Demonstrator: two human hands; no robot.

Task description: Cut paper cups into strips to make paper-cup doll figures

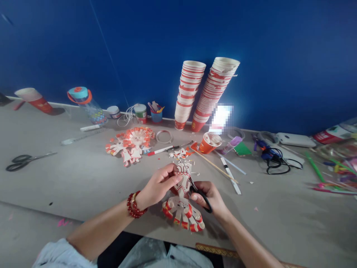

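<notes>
We see the left hand near the bottom centre of the frame, its thumb and fingers pinched together on a paper figure with red-drawn outlines. The figure lies just below the middle of the frame, its fringe of curled red-and-white strips pointing toward the bottom edge. Right of it, the right hand has its fingers curled around the handles of black-handled scissors, whose blades reach the figure's right edge; we cannot tell how wide they are parted. Just above the hands we find paper scraps, and left of centre some finished-looking cutouts lie together. A second pair of scissors rests at the left, while two tall stacks of paper cups, one upright and one leaning right, stand in the upper centre.
</notes>
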